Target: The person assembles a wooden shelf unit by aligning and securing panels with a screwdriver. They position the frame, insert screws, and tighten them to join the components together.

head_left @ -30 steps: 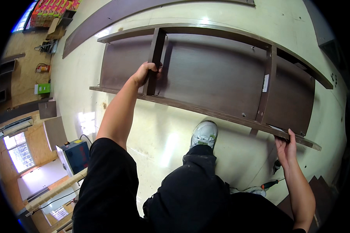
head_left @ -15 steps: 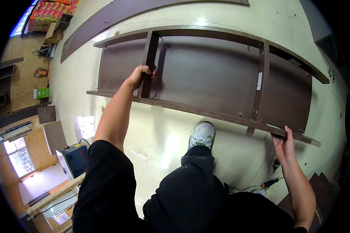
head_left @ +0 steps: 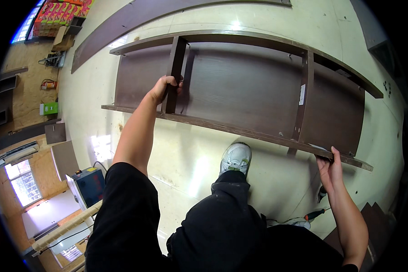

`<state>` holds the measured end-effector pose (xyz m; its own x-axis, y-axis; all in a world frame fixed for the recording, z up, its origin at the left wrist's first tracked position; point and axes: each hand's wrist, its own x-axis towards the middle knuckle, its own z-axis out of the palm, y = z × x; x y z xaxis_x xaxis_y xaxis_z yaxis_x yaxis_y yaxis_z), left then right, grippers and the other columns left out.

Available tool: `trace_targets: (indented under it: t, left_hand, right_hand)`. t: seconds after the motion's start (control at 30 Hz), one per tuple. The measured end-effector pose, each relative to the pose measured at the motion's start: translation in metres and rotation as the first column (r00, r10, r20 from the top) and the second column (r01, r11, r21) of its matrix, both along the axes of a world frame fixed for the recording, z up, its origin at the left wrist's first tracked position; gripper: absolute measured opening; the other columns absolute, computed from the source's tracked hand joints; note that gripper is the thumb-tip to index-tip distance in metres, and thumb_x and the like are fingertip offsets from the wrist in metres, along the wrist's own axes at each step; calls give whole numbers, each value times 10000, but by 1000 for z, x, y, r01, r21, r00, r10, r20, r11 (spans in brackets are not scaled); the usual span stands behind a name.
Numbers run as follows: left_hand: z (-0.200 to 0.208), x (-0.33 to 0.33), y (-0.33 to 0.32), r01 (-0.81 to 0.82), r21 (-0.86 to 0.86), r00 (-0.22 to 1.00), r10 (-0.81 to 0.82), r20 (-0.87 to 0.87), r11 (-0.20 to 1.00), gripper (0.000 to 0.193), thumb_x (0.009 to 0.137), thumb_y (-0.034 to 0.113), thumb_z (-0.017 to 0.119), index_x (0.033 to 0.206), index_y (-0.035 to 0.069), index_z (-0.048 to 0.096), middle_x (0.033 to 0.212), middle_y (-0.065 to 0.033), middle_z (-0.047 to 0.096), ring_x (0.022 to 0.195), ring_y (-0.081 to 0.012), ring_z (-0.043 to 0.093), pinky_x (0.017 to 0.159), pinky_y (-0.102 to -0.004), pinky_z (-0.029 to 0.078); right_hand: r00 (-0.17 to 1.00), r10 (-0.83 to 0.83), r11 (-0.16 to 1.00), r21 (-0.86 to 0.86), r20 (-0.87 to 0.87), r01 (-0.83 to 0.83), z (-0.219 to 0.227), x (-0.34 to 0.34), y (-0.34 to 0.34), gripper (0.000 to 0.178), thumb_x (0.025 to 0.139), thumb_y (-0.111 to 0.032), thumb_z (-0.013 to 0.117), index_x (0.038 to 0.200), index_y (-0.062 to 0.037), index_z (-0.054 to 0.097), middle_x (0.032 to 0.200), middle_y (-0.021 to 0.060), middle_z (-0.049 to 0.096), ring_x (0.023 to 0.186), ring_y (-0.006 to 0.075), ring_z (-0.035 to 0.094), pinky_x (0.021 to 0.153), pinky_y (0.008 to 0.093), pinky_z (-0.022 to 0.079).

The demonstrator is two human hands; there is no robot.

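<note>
A long dark brown furniture frame (head_left: 245, 86) stretches across the view, with two long side boards and two cross boards. My left hand (head_left: 167, 88) is closed around the left cross board (head_left: 176, 59), thumb on its near side and fingertips showing past its right face. Toward the right end, my right hand (head_left: 330, 165) grips the near side board (head_left: 240, 130), thumb on top and the other fingers partly hidden beneath. White labels show on the right cross board (head_left: 302, 95) and just above my right hand.
A long brown panel (head_left: 109, 34) lies beyond the frame. My shoe (head_left: 235, 158) is close to the near side board. A screwdriver (head_left: 315, 214) rests by my other shoe, with brown boards (head_left: 374, 222) at lower right. A dark boxy device (head_left: 88, 186) is at left.
Almost nothing differs. My left forearm and the frame have shifted very slightly; both hands keep the same grip.
</note>
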<state>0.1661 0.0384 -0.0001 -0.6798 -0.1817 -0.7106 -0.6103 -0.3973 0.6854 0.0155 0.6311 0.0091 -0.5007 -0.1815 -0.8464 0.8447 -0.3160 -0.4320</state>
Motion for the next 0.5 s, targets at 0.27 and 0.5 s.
trace_targets:
  t: [0.27, 0.5]
  left_hand:
    - [8, 10, 1, -77, -480, 996, 86, -3, 874, 365, 837, 260, 604, 1098, 6, 585, 990, -84, 637, 834, -203, 614, 763, -300, 476]
    - [14, 38, -58, -526, -595, 822, 543, -173, 608, 299, 886, 270, 622, 1097, 60, 600, 978, -46, 626, 828, -139, 626, 705, -269, 474]
  right_hand:
    - [1000, -9, 999, -32, 12, 10, -5, 5, -6, 339, 900, -242, 634, 1128, -20, 519, 1162, 101, 573, 1081, 230, 595, 973, 341, 516]
    - [999, -36, 999, -29, 38, 38, -23, -1, 2, 391, 896, -250, 625, 1164, 8, 505, 1197, 125, 568, 1102, 260, 586, 1015, 359, 496]
